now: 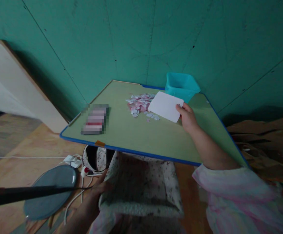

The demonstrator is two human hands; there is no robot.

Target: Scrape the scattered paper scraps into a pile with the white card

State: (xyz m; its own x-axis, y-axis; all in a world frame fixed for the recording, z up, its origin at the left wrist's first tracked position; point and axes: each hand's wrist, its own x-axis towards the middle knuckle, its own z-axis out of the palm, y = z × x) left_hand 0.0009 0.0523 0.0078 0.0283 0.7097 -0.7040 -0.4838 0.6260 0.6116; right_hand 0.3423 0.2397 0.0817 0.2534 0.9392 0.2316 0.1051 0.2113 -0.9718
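Note:
My right hand point(188, 117) pinches the right edge of a white card with rounded corners point(166, 106), thumb on top. The card is tilted over the table, its left end beside a loose heap of small pink and white paper pieces point(140, 103). A few white pieces point(153, 116) lie apart, in front of the heap. Below the table's front edge, my left hand point(101, 188) grips the left side of a spotted cloth bin point(141, 208); its fingertips are partly hidden. The bin's inside is dark and blurred.
A turquoise plastic basket point(181, 87) stands at the table's point(122, 136) back right. A blurred-out flat device point(95, 120) lies at left. On the floor are a grey round stool point(50, 191), white cables point(68, 208) and a spotted bag point(99, 159). Cardboard point(263, 136) is piled at right.

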